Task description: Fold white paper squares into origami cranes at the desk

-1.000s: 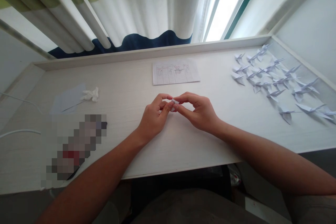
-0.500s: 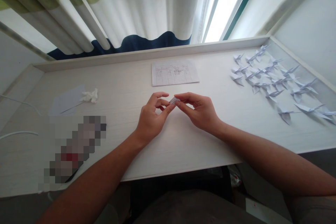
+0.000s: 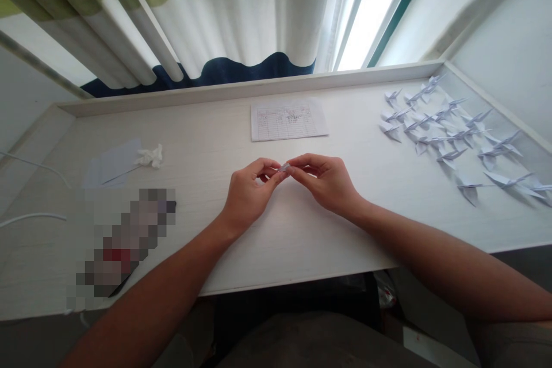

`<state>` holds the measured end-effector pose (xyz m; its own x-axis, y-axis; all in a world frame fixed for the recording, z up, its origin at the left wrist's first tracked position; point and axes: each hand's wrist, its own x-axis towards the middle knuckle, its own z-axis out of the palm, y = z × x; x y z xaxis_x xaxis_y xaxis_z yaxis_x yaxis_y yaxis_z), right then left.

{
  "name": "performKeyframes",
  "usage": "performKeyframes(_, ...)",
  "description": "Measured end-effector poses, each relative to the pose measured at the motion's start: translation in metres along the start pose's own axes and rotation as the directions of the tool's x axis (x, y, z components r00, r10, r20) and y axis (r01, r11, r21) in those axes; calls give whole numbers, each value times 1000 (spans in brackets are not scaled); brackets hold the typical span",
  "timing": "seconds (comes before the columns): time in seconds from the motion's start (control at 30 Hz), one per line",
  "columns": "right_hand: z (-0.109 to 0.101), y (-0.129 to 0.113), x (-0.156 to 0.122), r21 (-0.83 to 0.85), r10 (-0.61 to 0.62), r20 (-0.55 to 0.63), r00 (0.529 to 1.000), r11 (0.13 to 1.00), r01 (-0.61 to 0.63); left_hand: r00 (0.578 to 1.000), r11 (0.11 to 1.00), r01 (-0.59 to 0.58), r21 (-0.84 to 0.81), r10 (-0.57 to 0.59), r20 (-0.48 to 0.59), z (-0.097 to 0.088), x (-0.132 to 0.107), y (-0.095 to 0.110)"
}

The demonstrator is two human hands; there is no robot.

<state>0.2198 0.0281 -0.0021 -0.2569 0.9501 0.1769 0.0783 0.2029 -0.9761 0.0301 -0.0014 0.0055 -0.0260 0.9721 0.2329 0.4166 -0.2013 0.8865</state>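
A small piece of folded white paper (image 3: 283, 167) is pinched between my two hands, just above the middle of the desk. My left hand (image 3: 249, 192) closes on its left side with thumb and fingertips. From the other side, the thumb and fingers of my right hand (image 3: 326, 180) grip it too. Most of the paper is covered by fingertips, so its folded shape is hard to make out. Several folded paper cranes (image 3: 452, 126) stand in a group on the right of the desk.
Behind my hands lies a sheet with a handwritten table (image 3: 290, 121). On the left are flat white paper sheets (image 3: 110, 162), a crumpled tissue (image 3: 150, 156), a blurred-out object (image 3: 129, 241) and a white cable (image 3: 32, 217). A raised rim (image 3: 259, 87) borders the white desk (image 3: 194, 126).
The fingers of my left hand have drawn in around the folded paper, the raised index finger coming down. My right hand has barely moved. The view has shifted slightly.
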Motion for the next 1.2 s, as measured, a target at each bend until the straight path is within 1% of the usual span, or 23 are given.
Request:
performKeyframes(0.07, 0, 1, 0, -16, -15, 6, 1000, 1000, 15, 999, 999, -36, 39, 35, 9, 0, 0, -3)
performKeyframes(0.13, 0, 2, 1, -5, -26, 19, 999, 1000, 26, 995, 992, -102, 77, 100, 27, -1, 1, -6)
performKeyframes(0.23, 0, 2, 1, 23, -40, 18, 999, 999, 40, 969, 954, -248, 165, 247, 27, -2, 2, -10)
performKeyframes(0.3, 0, 3, 2, 37, -45, 22, 999, 998, 44, 947, 922, -316, 223, 322, 8, -3, 3, -10)
performKeyframes(0.37, 0, 4, 3, 37, -39, 40, 998, 999, 37, 935, 906, -346, 243, 354, 14, -3, 3, -10)
performKeyframes(0.43, 0, 6, 4, 18, -28, 60, 998, 999, 27, 935, 905, -352, 240, 349, 60, -4, 3, -9)
performKeyframes(0.53, -1, 7, 6, -11, -21, 83, 996, 1000, 21, 942, 913, -333, 235, 311, 127, -4, 3, -8)
performKeyframes(0.6, -3, 8, 7, -3, -15, 96, 995, 1000, 16, 951, 931, -299, 209, 272, 150, -5, 3, -8)
performKeyframes(0.77, -6, 8, 8, 47, 43, 156, 987, 998, -51, 978, 982, -134, 137, 109, 177, -6, 3, -4)
performKeyframes(0.83, -7, 7, 8, 55, 64, 176, 982, 996, -74, 979, 987, -100, 125, 75, 189, -6, 2, -2)
performKeyframes(0.93, -7, 2, 8, 93, 73, 153, 985, 992, -88, 984, 993, -60, 105, 41, 173, -7, 2, 2)
performKeyframes(1.03, -7, -4, 9, 185, 93, 83, 992, 977, -107, 989, 1000, 2, -18, 0, 150, -6, 1, 5)
performKeyframes(1.1, -7, -4, 10, 250, 121, 24, 992, 961, -123, 984, 988, 49, -149, -23, 175, -3, 1, 5)
performKeyframes(1.13, -6, -4, 10, 281, 137, 10, 990, 950, -135, 981, 974, 74, -213, -33, 191, -1, 0, 4)
performKeyframes(1.2, -4, -2, 11, 345, 161, 27, 987, 925, -161, 979, 939, 120, -321, -58, 197, 3, 1, 3)
